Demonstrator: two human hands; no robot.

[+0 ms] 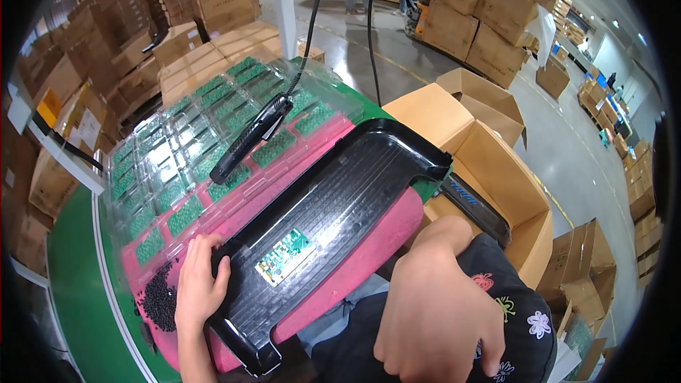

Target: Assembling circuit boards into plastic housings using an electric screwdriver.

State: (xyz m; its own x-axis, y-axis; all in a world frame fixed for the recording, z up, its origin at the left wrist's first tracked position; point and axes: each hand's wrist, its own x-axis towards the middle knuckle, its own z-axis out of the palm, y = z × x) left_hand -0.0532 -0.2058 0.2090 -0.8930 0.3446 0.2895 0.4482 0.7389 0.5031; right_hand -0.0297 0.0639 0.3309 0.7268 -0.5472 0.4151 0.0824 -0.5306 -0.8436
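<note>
A long black plastic housing (333,198) lies slantwise on a pink pad (319,291), its hollow side up. Inside it sits a small green circuit board (285,257). My left hand (201,280) grips the housing's left edge, thumb on the rim. My right hand (440,305) is over my lap, right of the housing and apart from it. Its back faces up and its fingers curl under, so whatever they hold, if anything, is hidden. Beside my left hand lies a pile of small black screws (160,298). A black electric screwdriver (252,138) is beyond the housing, above clear plastic trays.
Clear trays (213,120) with several green boards cover the table's far side. To the right, an open cardboard box (496,170) holds another black housing (475,206). Cables hang ahead near a white post (284,7). Stacked cartons (489,10) and people stand farther off.
</note>
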